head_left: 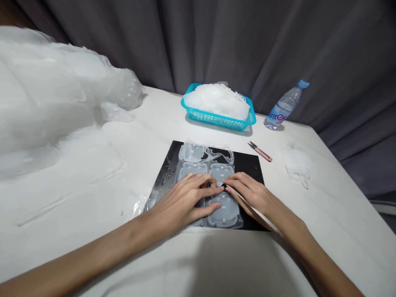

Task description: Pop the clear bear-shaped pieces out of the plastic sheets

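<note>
A sheet of translucent greyish moulded plastic pieces [223,210], joined by thin clear flash, lies on a black board [247,163]. My left hand [188,196] rests over its left and middle parts, fingers spread and thumb stretched across the near piece. On the right, my right hand [247,192] has its fingertips and thumb drawn together at the seam between two right-hand pieces. Something small and dark shows at those fingertips, and a pale strip runs along that hand; I cannot make out what it holds. At the far right of the sheet, one frame of flash [221,156] surrounds an opening.
A turquoise basket [216,118] heaped with white translucent pieces stands at the back. Pink-handled thread snips [260,152] and a water bottle [283,108] are to the right, near a clear plastic scrap [297,163]. A large translucent bag [62,90] fills the left.
</note>
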Demonstrator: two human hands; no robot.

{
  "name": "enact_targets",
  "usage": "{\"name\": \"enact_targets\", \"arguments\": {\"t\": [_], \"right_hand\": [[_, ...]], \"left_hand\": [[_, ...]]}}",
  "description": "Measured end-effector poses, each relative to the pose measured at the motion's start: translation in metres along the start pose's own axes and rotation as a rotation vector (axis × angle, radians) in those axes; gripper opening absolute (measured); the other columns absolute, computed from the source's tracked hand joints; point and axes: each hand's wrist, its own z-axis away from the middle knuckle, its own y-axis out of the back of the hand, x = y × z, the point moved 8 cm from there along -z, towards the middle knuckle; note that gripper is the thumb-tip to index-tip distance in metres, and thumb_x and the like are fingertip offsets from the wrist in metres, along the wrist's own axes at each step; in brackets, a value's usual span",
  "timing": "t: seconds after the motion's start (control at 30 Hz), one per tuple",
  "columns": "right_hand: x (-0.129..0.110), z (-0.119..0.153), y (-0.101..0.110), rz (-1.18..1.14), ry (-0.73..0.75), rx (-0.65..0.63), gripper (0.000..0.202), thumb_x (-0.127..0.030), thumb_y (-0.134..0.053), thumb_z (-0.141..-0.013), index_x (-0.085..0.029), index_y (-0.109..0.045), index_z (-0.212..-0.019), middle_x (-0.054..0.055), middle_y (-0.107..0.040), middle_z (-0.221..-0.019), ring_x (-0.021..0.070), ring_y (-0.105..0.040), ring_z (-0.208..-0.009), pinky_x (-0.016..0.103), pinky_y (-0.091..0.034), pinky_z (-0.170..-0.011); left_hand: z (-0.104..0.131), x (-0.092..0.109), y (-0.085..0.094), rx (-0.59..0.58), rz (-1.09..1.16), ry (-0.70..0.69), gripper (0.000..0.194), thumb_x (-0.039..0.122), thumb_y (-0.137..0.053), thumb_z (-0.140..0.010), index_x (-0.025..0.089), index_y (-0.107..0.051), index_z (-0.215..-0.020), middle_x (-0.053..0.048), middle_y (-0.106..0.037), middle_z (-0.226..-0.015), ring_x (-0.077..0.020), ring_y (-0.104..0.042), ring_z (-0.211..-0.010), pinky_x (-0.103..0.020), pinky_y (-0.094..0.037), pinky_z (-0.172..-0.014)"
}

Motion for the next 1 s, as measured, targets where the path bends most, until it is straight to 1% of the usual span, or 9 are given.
{"name": "enact_targets", "arguments": {"t": [0.13,0.27,0.37,0.47,0.57,0.67,0.8,0.9,1.0], "right_hand": [[-0.003,0.0,0.011,-0.126,-0.026,-0.066,0.024,-0.023,-0.046,-0.111,-0.019,-0.061,-0.129,0.013,-0.069,-0.118,0.0249,-0.069,-0.114,0.041,-0.06,-0.095],[0.001,0.0,0.015,-0.281,-0.096,-0.059,0.023,-0.025,-0.048,-0.111,-0.022,-0.062,-0.129,0.01,-0.068,-0.121,0.0219,-0.066,-0.116,0.04,-0.057,-0.1],[0.005,0.0,0.015,-0.343,-0.155,-0.039,0.022,-0.025,-0.049,-0.111,-0.025,-0.065,-0.126,0.008,-0.069,-0.12,0.0215,-0.065,-0.116,0.04,-0.055,-0.102],[0.005,-0.001,0.014,-0.36,-0.154,-0.034,0.021,-0.025,-0.05,-0.11,-0.026,-0.066,-0.125,0.008,-0.069,-0.119,0.0227,-0.064,-0.116,0.042,-0.055,-0.101],[0.002,-0.002,0.013,-0.358,-0.132,-0.036,0.021,-0.025,-0.049,-0.11,-0.024,-0.065,-0.125,0.009,-0.069,-0.117,0.0234,-0.064,-0.115,0.043,-0.056,-0.1],[0.002,-0.003,0.012,-0.375,-0.151,-0.025,0.022,-0.024,-0.049,-0.11,-0.024,-0.066,-0.124,0.008,-0.069,-0.116,0.0229,-0.064,-0.114,0.042,-0.055,-0.099],[0.007,-0.004,0.011,-0.446,-0.214,-0.027,0.02,-0.023,-0.05,-0.109,-0.024,-0.068,-0.119,0.007,-0.069,-0.112,0.0213,-0.065,-0.11,0.039,-0.053,-0.099],[0.013,-0.003,0.009,-0.513,-0.28,-0.031,0.019,-0.026,-0.051,-0.109,-0.024,-0.069,-0.115,0.005,-0.07,-0.111,0.0196,-0.066,-0.106,0.036,-0.053,-0.096],[0.017,-0.004,0.007,-0.548,-0.306,-0.025,0.02,-0.029,-0.051,-0.109,-0.023,-0.07,-0.112,0.005,-0.07,-0.11,0.0192,-0.067,-0.104,0.035,-0.052,-0.094]], "left_hand": [[0.0,0.002,0.005,0.021,-0.001,-0.017,0.027,0.033,-0.066,-0.103,0.026,-0.073,-0.128,-0.005,-0.07,-0.115,-0.0221,-0.07,-0.104,-0.037,-0.049,-0.098],[0.0,0.004,0.013,0.095,-0.012,-0.048,0.017,0.028,-0.059,-0.107,0.021,-0.072,-0.116,-0.005,-0.071,-0.109,-0.0198,-0.07,-0.101,-0.033,-0.052,-0.093],[-0.001,0.006,0.019,0.218,-0.206,-0.085,0.015,0.024,-0.054,-0.108,0.018,-0.068,-0.105,-0.005,-0.071,-0.099,-0.019,-0.071,-0.091,-0.03,-0.054,-0.084],[0.0,0.016,0.019,0.308,-0.445,-0.206,0.012,0.021,-0.057,-0.107,0.02,-0.067,-0.111,-0.006,-0.073,-0.101,-0.0205,-0.072,-0.093,-0.031,-0.055,-0.085],[0.0,0.029,0.013,0.271,-0.537,-0.338,0.022,0.011,-0.054,-0.105,0.02,-0.067,-0.12,-0.007,-0.076,-0.108,-0.02,-0.073,-0.095,-0.031,-0.055,-0.087],[0.002,0.042,0.012,0.257,-0.572,-0.43,0.029,0.005,-0.048,-0.104,0.019,-0.069,-0.117,-0.006,-0.079,-0.107,-0.0196,-0.074,-0.095,-0.03,-0.056,-0.084],[0.003,0.051,0.013,0.293,-0.69,-0.497,0.033,0.001,-0.043,-0.104,0.014,-0.071,-0.114,-0.009,-0.081,-0.108,-0.0207,-0.076,-0.096,-0.03,-0.056,-0.079],[0.001,0.05,0.012,0.319,-0.737,-0.489,0.033,0.001,-0.043,-0.104,0.013,-0.072,-0.115,-0.01,-0.081,-0.109,-0.0212,-0.077,-0.094,-0.031,-0.056,-0.08],[-0.006,0.039,0.011,0.281,-0.686,-0.359,0.027,0.006,-0.048,-0.105,0.013,-0.071,-0.116,-0.011,-0.079,-0.108,-0.0222,-0.077,-0.093,-0.031,-0.057,-0.082]]}}
